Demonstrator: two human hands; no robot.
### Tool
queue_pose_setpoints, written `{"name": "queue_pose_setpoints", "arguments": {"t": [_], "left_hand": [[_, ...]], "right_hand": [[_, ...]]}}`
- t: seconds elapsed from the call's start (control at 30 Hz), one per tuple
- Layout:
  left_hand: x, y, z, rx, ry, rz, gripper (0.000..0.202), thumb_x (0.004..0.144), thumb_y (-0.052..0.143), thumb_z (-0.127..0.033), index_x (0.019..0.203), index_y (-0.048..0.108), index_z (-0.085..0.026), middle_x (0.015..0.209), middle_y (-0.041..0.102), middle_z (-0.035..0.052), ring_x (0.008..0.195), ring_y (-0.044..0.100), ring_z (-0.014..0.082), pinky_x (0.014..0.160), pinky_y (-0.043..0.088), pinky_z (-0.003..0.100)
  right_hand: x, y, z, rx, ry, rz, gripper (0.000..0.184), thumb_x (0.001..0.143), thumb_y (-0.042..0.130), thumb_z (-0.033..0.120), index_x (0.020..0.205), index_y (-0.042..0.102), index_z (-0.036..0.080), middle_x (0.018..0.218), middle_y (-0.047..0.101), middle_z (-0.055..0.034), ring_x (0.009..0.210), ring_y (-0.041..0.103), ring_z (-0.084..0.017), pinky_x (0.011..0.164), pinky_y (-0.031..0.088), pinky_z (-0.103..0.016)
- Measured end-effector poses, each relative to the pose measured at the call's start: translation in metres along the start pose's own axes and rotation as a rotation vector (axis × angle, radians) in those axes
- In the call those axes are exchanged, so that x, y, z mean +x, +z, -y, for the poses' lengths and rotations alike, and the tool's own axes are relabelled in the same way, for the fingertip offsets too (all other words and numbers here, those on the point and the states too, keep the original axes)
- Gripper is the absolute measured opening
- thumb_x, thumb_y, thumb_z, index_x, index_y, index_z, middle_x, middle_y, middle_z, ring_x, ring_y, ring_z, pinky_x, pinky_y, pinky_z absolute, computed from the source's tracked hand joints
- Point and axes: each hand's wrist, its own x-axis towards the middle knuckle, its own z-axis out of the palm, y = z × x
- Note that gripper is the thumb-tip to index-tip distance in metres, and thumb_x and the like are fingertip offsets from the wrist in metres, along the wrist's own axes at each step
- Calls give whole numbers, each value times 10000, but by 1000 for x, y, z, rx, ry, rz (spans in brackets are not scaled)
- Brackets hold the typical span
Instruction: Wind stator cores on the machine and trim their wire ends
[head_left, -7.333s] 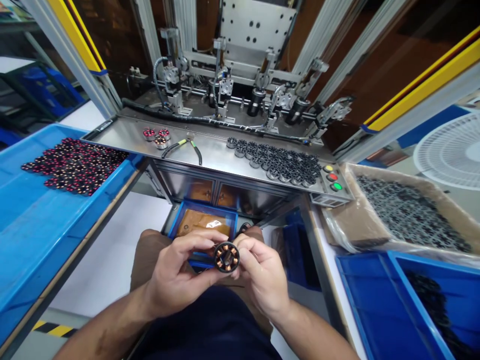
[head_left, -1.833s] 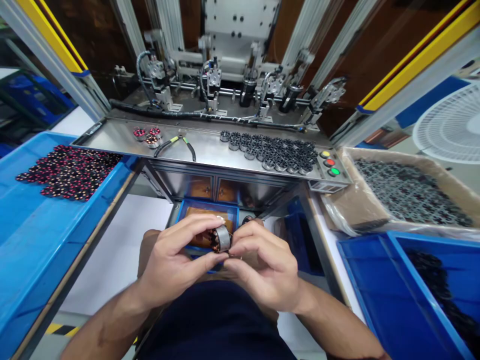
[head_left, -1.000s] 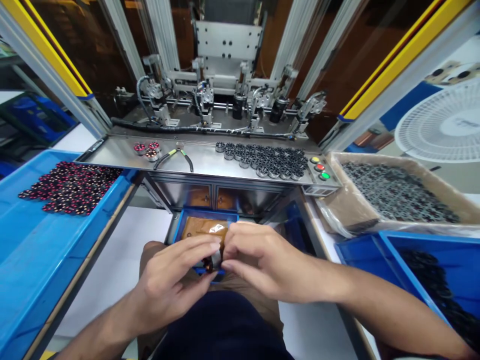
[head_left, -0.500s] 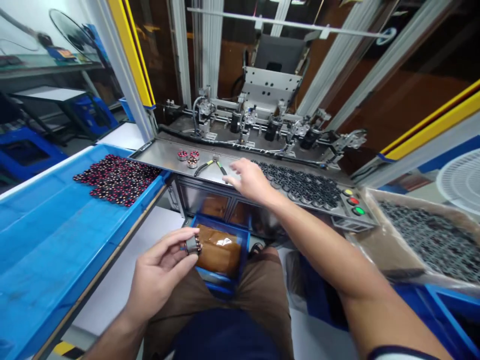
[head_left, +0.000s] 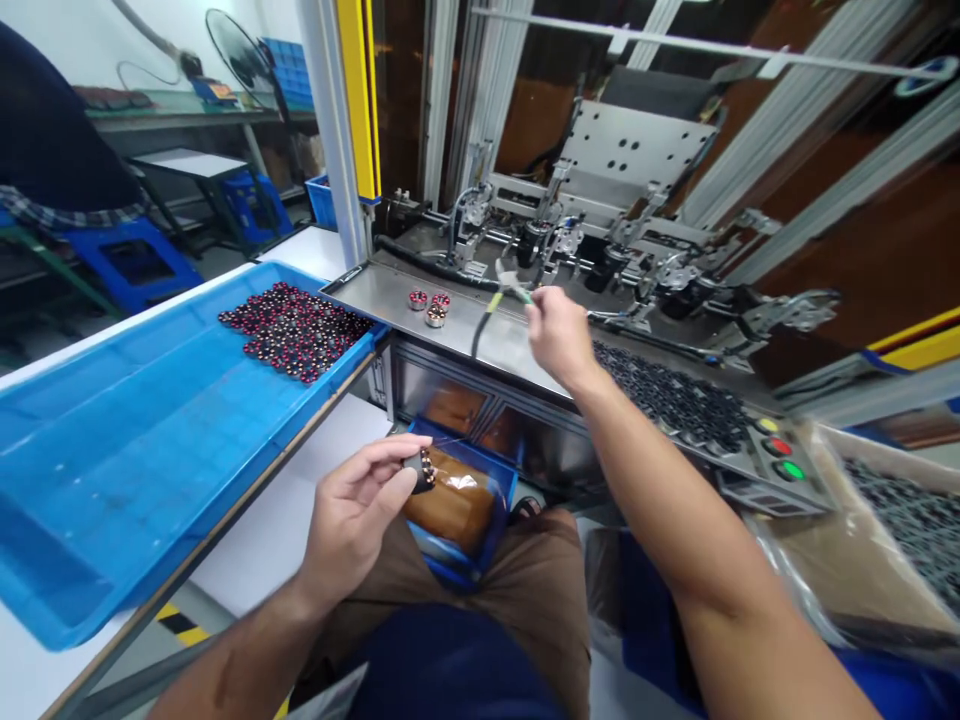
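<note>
My left hand (head_left: 349, 520) pinches a small wound motor stator (head_left: 422, 471), dark on the side with copper-coloured coils facing right, above my lap. A thin wire seems to stick out from it. Over the metal ledge (head_left: 499, 350), my right hand (head_left: 561, 338) grips one handle of a pair of cutting pliers (head_left: 509, 282). Their jaws point away from me and the two handles are spread apart; the other handle hangs free to the left. Three stators with red and copper coils (head_left: 435, 314) sit on the ledge left of the pliers.
A blue tray (head_left: 150, 430) at left holds many stators (head_left: 300, 330). Dark parts (head_left: 667, 390) cover the ledge's right side, near lit buttons (head_left: 780, 447). Machine fixtures (head_left: 607, 265) stand behind. Below is a blue bin (head_left: 506, 500); at right, a lined box (head_left: 817, 550). Another person (head_left: 60, 130) sits far left.
My right hand, empty before with fingers spread, has taken hold of the pliers and lifted them off the ledge. My left hand keeps the stator, now turned slightly. The view has swung left.
</note>
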Motion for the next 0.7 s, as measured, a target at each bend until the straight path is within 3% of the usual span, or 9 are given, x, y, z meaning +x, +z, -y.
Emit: {"name": "queue_pose_setpoints", "arguments": {"t": [0.1, 0.13, 0.2, 0.27, 0.33, 0.43, 0.53, 0.57, 0.7], "left_hand": [[-1, 4, -1, -43, -17, -1, 197, 895, 629, -156, 1036, 717, -263, 1146, 731, -2, 1132, 646, 128, 1021, 481, 214], [-1, 5, -1, -54, -27, 2, 193, 892, 633, -154, 1026, 721, -262, 1140, 732, -1, 1125, 649, 130, 1016, 484, 218], [-1, 9, -1, -73, -51, 16, 180, 884, 644, -155, 1004, 728, -259, 1127, 737, 2, 1110, 657, 137, 1005, 490, 222], [0, 14, 0, -82, -82, 29, 168, 877, 655, -163, 994, 734, -256, 1115, 742, 5, 1094, 663, 141, 987, 499, 220], [1, 22, 1, -76, -127, 37, 163, 879, 657, -183, 1007, 735, -248, 1108, 744, 11, 1069, 670, 140, 963, 509, 212], [0, 33, 2, -53, -211, 78, 193, 899, 636, -222, 1072, 719, -228, 1113, 738, 31, 986, 686, 133, 892, 539, 202], [-2, 41, 1, -60, -254, 164, 265, 885, 653, -208, 1146, 691, -226, 1166, 720, 42, 987, 686, 136, 880, 548, 201], [-3, 43, 0, -70, -259, 189, 298, 869, 671, -190, 1164, 683, -231, 1187, 714, 42, 1014, 682, 141, 898, 545, 206], [-7, 53, -4, -79, -263, 207, 362, 822, 712, -135, 1168, 681, -237, 1194, 716, 44, 1059, 685, 164, 949, 544, 241]], "right_hand": [[-60, -54, -17, 197, -240, -173, 249, 924, 513, 227, 1130, 642, 175, 961, 709, -80, 847, 657, -220, 807, 495, -336], [-86, -67, -22, 270, -292, -126, 226, 923, 536, 238, 1113, 656, 207, 909, 708, -53, 797, 659, -200, 767, 504, -311], [-141, -82, -29, 430, -355, 172, 187, 927, 550, 222, 1060, 677, 253, 866, 710, -23, 743, 662, -168, 685, 507, -259], [-196, -79, -29, 609, -318, 487, 160, 936, 550, 235, 1015, 688, 254, 805, 705, -15, 704, 661, -156, 641, 504, -239], [-245, -65, -24, 751, -176, 626, 211, 961, 501, 303, 956, 698, 225, 767, 689, -37, 697, 655, -169, 644, 509, -258], [-299, -44, -18, 864, 33, 607, 365, 911, 552, 454, 1167, 651, 214, 952, 708, -99, 881, 680, -233, 808, 540, -342], [-330, -37, -19, 858, 162, 667, 910, 659, 812, 481, 1438, 434, 203, 1393, 541, -168, 1283, 521, -344, 1067, 425, -454], [-336, -36, -20, 839, 199, 698, 970, 627, 839, 421, 1462, 397, 201, 1451, 484, -172, 1334, 471, -349, 1100, 391, -464], [-335, -29, -18, 810, 207, 623, 716, 774, 620, 150, 1449, 387, 209, 1217, 639, -134, 1088, 646, -234, 989, 499, -389]]}}
